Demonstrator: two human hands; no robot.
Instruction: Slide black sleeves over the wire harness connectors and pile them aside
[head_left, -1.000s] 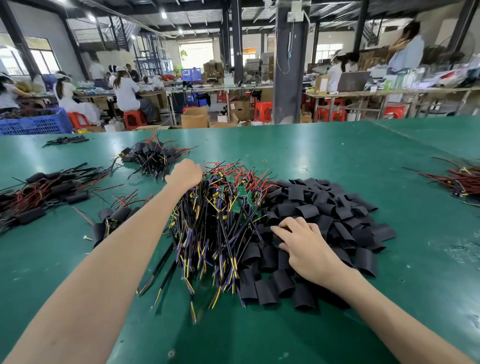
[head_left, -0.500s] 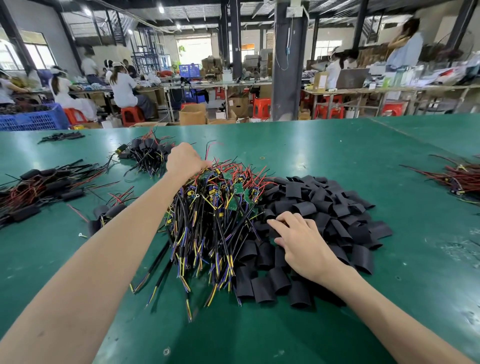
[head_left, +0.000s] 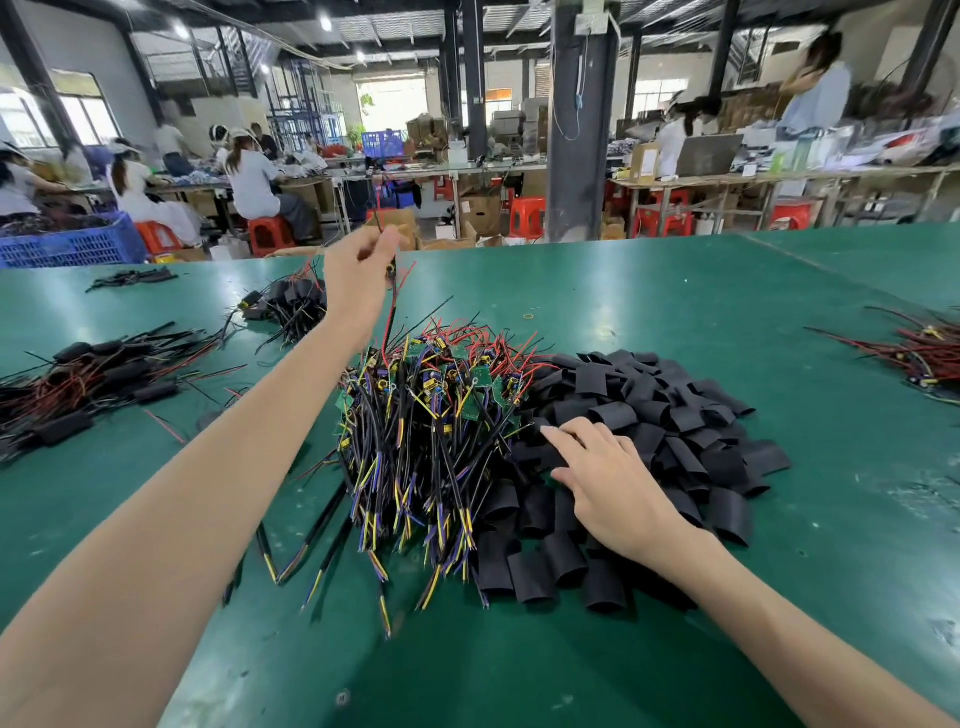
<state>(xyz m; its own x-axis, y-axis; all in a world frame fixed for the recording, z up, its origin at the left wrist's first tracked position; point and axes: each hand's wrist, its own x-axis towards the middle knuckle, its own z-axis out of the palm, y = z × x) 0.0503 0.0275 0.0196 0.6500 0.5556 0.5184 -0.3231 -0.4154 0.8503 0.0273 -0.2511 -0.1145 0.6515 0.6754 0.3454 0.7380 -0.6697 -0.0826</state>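
A big heap of thin black, yellow and red wires with little green boards (head_left: 431, 431) sits mid-way on the smooth green table (head_left: 675, 291). At 12 o'clock from it, the left hand (head_left: 363, 270) is up high and pinches one red and black wire (head_left: 392, 306). At 3 o'clock, touching the heap, is a pile of soft black tube sleeves (head_left: 701, 415). The right hand (head_left: 613, 483) lies on it with straight fingers, gripping nothing. Wires with sleeves on (head_left: 88, 384) lie at 9 o'clock. Wide green table top shows at 6 o'clock.
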